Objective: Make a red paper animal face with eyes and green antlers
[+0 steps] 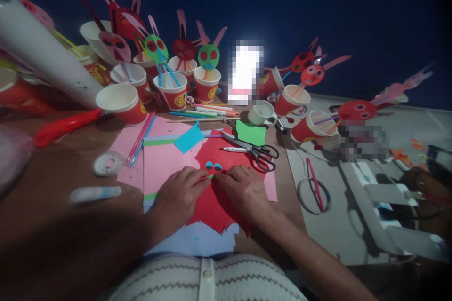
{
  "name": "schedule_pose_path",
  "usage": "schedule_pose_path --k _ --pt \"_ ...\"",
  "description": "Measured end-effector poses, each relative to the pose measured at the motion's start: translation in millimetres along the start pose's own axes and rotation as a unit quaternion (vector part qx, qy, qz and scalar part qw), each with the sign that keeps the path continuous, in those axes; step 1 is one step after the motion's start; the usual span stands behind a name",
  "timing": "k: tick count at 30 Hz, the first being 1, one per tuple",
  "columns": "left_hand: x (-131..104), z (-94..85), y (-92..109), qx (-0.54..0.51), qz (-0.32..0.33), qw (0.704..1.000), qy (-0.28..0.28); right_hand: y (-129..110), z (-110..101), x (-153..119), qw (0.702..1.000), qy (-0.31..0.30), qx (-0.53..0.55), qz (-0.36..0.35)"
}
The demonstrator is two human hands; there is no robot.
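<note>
Tabletop (pixel 63 164): brown, beneath the paper work.
Cups (pixel 122 103): red and white, ranged along the back and toward the right; several hold paper faces (pixel 156 49).
Pink sheet (pixel 165 157): flat, partly under the red sheet (pixel 212 207).
Red sheet: centre front, ragged-edged, between and beneath both hands.
Blue sheet (pixel 192 240): nearest the wearer, partly under the red sheet.
Left hand (pixel 181 193): palm down; fingers bent, close together, tips on red paper just beside the eyes (pixel 213 166).
Right hand (pixel 247 193): mirrors the left from the other side; fingers bent, nearly together. Whether either pinches an edge: cannot tell.
Scissors (pixel 249 146): on the red sheet, upper right.
Tube (pixel 95 194): left of the left hand.
Green card (pixel 250 132): beyond the scissors.
Mug (pixel 261 114): just beyond the green card.
Tape roll (pixel 108 163): left of the pink sheet.
Pen (pixel 235 149): white, beside the scissors.
Eyes: two, blue and black, between the hands.
</note>
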State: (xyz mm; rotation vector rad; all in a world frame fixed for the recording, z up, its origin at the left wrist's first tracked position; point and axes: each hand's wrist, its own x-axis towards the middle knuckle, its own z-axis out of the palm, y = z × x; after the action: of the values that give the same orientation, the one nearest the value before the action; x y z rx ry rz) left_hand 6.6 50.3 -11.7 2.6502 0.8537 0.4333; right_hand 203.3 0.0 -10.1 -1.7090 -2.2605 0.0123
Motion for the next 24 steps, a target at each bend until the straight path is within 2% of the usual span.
schedule_pose_path --k 3,10,19,22,24 --pt "0 -1.3 0 -0.024 -0.004 1.000 0.008 2 3 -2 1.000 -0.007 -0.016 -0.012" --pt "1 -1.8 -4 -0.066 -0.005 0.997 0.031 4 0 4 1.000 0.003 0.022 -0.015" --pt "3 -1.5 -4 -0.083 -0.012 0.996 0.039 11 15 7 0.995 0.032 -0.017 -0.090" --pt "4 -2.1 -3 -0.081 -0.019 0.996 0.044 10 16 7 0.996 0.041 0.023 -0.070" --pt "5 -3.0 -2 -0.083 -0.027 0.995 0.048 8 13 8 0.994 0.041 0.092 -0.039"
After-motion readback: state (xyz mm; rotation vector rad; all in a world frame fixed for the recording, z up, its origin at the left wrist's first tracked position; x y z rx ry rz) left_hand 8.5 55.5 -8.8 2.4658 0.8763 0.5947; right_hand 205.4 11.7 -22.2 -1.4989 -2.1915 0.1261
